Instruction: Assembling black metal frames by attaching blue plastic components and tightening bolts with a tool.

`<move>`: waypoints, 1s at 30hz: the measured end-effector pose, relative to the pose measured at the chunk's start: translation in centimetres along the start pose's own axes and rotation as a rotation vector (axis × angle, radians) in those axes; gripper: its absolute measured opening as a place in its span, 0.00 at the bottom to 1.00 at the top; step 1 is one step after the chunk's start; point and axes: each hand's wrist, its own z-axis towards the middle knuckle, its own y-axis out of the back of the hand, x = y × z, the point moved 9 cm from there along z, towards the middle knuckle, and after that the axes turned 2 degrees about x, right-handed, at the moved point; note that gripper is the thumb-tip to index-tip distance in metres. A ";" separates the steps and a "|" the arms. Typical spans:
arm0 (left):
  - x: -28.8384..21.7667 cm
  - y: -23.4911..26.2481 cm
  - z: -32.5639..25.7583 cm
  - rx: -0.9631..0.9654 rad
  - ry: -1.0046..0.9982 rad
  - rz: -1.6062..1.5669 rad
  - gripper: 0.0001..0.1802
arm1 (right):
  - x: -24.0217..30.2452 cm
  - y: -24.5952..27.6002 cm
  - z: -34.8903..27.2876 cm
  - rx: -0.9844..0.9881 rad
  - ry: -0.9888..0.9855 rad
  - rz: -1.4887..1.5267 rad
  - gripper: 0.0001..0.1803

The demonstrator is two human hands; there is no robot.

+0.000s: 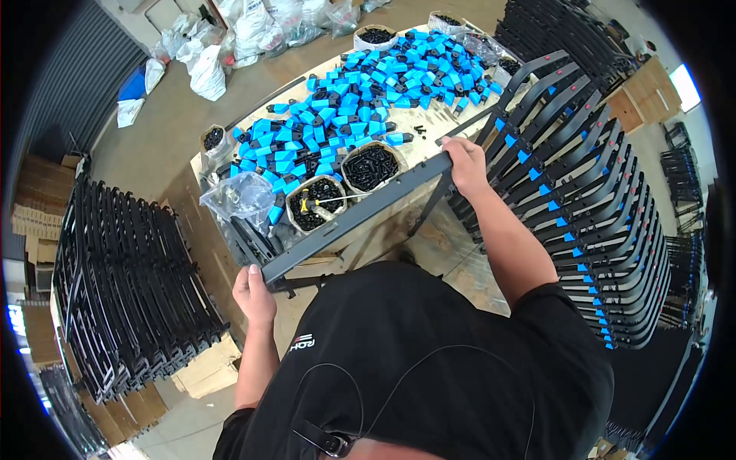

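We hold a dark bar in both hands along the near edge of the desk, slanting up from left to right; we cannot tell whether it touches the desk. Our left hand grasps the lower end, by the near left corner, its thumb on the bar. Our right hand has its fingers clenched on the other end, toward the near right corner.

Just beyond the bar, at the near edge, two open bags of black screws stand side by side. A screwdriver with a yellow handle lies across the left one. A clear bag sits near the desk's left edge. Blue parts with black ends heap over the middle and run toward the far right corner, and more tubs stand along the far edge. Black frames with blue pieces stack up past the desk's right edge; dark racks stand beyond its left edge.
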 end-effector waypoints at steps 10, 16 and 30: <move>3.1 -0.7 6.4 -0.240 0.117 -0.113 0.18 | -1.9 -4.9 9.4 0.236 0.081 -0.173 0.22; 2.6 -0.9 6.2 -0.273 0.099 -0.109 0.18 | -2.5 -5.2 10.1 0.302 0.074 -0.097 0.22; -12.3 -11.0 10.0 -0.025 -0.198 0.838 0.15 | -4.5 -8.8 -3.5 0.837 0.379 -0.610 0.13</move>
